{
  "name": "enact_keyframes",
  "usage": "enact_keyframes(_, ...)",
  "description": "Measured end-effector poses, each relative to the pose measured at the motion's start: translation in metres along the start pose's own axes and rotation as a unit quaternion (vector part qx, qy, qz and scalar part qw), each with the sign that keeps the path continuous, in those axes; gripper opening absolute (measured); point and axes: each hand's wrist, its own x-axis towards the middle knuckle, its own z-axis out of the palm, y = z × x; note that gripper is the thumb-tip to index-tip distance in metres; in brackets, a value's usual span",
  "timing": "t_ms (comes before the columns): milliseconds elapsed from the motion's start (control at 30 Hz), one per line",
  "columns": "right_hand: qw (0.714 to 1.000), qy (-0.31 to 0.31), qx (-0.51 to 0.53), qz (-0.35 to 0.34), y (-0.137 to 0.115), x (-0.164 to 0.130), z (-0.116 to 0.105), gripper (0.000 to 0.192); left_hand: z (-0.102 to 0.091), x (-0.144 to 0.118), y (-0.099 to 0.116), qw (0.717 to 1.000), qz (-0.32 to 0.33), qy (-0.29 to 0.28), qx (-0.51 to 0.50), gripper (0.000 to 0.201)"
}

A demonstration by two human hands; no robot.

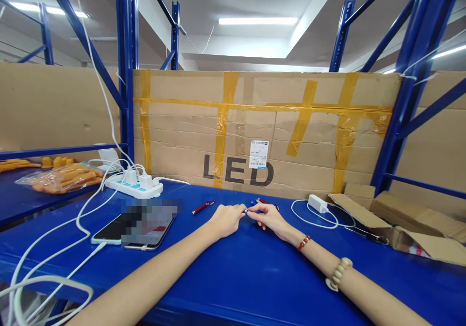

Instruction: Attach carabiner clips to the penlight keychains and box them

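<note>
My left hand (228, 220) and my right hand (270, 218) meet above the blue tabletop, fingertips almost touching. Between them shows a small silver piece (245, 211), too small to name for certain. The left fingers are curled closed around one end of it and hide most of what they hold. On its other end, the right thumb and forefinger pinch. A red pen (204, 207) with a silver tip lies left of the hands. Behind the right hand lies another red pen (267, 202), partly covered, with a small dark part (252, 203) beside it.
At left, two phones (109, 230) (155, 229) lie near a white power strip (127, 185) with trailing cables. A bag of orange parts (65, 178) sits beyond. At right are a white charger (317, 203) and an open cardboard box (407, 219). A cardboard panel (182, 136) stands behind.
</note>
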Motion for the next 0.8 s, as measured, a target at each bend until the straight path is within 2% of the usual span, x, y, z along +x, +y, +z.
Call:
enact_keyframes(167,1.000,-0.004,0.009,-0.001,0.000,-0.001,0.001,0.034,0.000,-0.003,-0.001,0.999,0.028,0.001,-0.023,0.018)
enact_keyframes(500,1.000,-0.013,-0.013,0.004,-0.012,-0.012,0.006,0.038,-0.003,-0.009,-0.002,0.995,0.083,-0.005,-0.053,0.017)
enact_keyframes(800,1.000,0.010,-0.013,-0.008,-0.009,-0.011,0.005,0.037,0.000,-0.006,-0.001,0.994,0.071,0.019,-0.079,0.019)
